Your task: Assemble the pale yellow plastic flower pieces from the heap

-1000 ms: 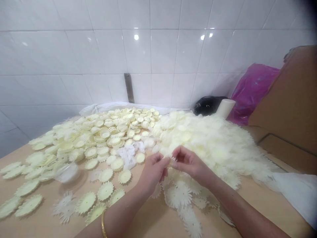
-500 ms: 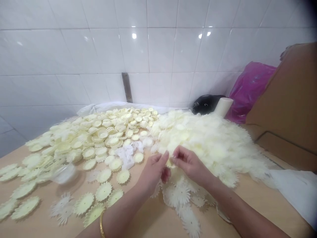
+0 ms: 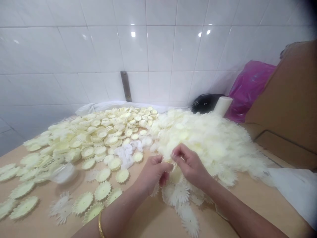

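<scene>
My left hand [image 3: 156, 172] is closed in front of me, thumb bent over curled fingers. A pale yellow scallop-edged piece shows in part at its fingertips, mostly hidden by the hand. Close beside it, my right hand [image 3: 190, 163] pinches thumb and forefinger together at the same spot; anything between those fingertips is too small to make out. Thin white flower-shaped pieces [image 3: 182, 193] lie beneath both hands. Behind the right hand rises a large heap of fluffy pale petal pieces [image 3: 208, 132].
Many thicker yellowish scalloped discs [image 3: 83, 202] cover the left of the wooden table [image 3: 148, 219]. Among them are a clear plastic bowl [image 3: 63, 173] and crumpled white tissue [image 3: 125, 155]. A white roll [image 3: 223, 105], black bag [image 3: 205, 103], purple bag [image 3: 250, 86] and cardboard box [image 3: 284, 109] stand at the back right.
My left thumb has bent down from its raised position over the piece. The right hand's fingertips have shifted slightly up and left, still pinched.
</scene>
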{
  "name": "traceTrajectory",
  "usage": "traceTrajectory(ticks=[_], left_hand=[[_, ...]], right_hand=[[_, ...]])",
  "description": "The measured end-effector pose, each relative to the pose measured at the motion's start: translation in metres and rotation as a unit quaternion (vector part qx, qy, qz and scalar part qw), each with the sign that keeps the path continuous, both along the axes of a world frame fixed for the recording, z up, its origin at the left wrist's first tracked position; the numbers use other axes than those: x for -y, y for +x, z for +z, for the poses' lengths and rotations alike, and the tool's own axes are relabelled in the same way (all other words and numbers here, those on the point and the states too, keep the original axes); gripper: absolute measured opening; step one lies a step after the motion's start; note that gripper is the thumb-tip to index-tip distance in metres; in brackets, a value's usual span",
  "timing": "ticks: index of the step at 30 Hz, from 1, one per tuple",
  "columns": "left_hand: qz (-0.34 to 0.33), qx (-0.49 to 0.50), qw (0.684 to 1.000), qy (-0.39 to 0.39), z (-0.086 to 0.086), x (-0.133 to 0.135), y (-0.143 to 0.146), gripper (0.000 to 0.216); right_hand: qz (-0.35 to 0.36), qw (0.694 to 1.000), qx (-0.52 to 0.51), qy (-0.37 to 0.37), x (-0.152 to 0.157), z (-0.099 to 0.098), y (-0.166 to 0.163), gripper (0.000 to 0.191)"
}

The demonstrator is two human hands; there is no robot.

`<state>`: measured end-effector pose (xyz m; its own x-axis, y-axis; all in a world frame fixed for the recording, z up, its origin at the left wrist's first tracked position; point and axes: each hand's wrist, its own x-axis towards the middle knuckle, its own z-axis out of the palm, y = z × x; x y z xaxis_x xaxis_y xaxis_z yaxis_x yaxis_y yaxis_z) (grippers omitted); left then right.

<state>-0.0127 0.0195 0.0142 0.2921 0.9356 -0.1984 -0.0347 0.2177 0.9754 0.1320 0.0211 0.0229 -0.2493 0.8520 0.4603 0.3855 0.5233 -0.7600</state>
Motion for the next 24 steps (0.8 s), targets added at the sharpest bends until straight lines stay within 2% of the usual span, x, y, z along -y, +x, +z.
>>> traceTrajectory(ticks=[4, 6, 8, 11, 13, 17, 21, 24], left_hand=[[0.053, -0.027, 0.998, 0.019, -0.001, -0.002, -0.001, 0.022], [0.058, -0.02, 0.998, 0.024, -0.001, -0.002, -0.001, 0.021], [0.05, -0.001, 0.998, 0.027, 0.0, -0.002, -0.002, 0.02], [0.035, 0.041, 0.998, 0.023, 0.002, -0.001, -0.002, 0.019], [0.037, 0.079, 0.996, 0.008, 0.003, 0.0, -0.002, 0.018], [0.041, 0.136, 0.99, -0.027, 0.004, -0.001, -0.001, 0.013], [0.023, 0.091, 0.995, -0.016, 0.004, -0.002, 0.0, 0.015], [0.036, 0.037, 0.998, 0.027, 0.001, -0.002, 0.001, 0.017]], right_hand=[[0.041, 0.99, 0.052, 0.122, 0.001, -0.005, 0.0, 0.013], [0.043, 0.986, 0.061, 0.152, 0.001, -0.006, 0.0, 0.013], [0.032, 0.99, 0.065, 0.123, 0.001, -0.005, 0.0, 0.011], [0.017, 0.998, 0.056, 0.039, 0.0, 0.001, 0.002, 0.004], [0.016, 0.999, 0.04, 0.007, 0.0, 0.004, 0.003, 0.011], [0.02, 0.999, 0.025, -0.012, 0.0, 0.009, 0.006, 0.022], [0.018, 0.998, 0.053, -0.026, -0.001, 0.007, 0.005, 0.01], [-0.01, 0.999, 0.029, -0.016, -0.001, 0.004, 0.002, 0.013]])
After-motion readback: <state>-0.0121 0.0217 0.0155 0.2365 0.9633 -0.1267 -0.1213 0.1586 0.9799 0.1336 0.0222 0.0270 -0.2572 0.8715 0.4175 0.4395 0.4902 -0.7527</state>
